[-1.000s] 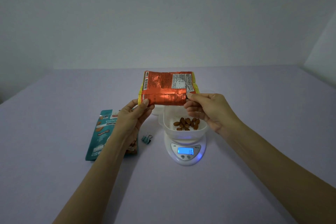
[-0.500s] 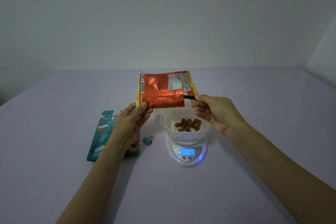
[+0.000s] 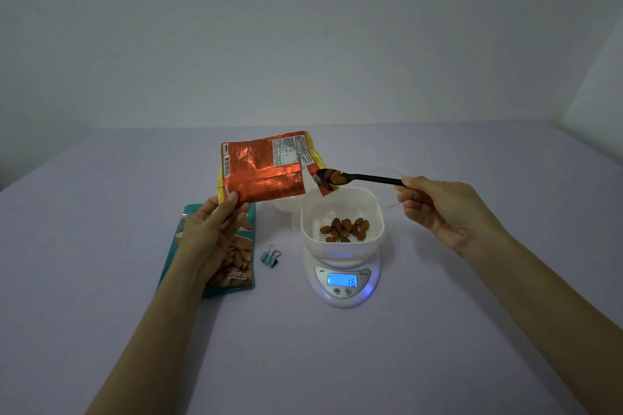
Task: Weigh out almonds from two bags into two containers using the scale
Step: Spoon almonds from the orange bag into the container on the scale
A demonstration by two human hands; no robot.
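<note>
Much bare lavender table (image 3: 472, 330) lies open at the near edge and both sides. The left hand (image 3: 209, 236) pinches a lower corner of the raised orange bag (image 3: 266, 168), above the flat teal bag (image 3: 236, 266). The scale (image 3: 342, 283) reads 16 under the container (image 3: 374, 212) of almonds (image 3: 344, 229). The right hand (image 3: 445, 209) pinches a loaded spoon (image 3: 367, 178) over the container's far rim. A binder clip (image 3: 269, 258) lies between teal bag and scale.

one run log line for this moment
left hand: holds orange foil bag | right hand: holds black spoon loaded with almonds at bag mouth | white perforated container: on white scale, almonds inside | display: 16
</note>
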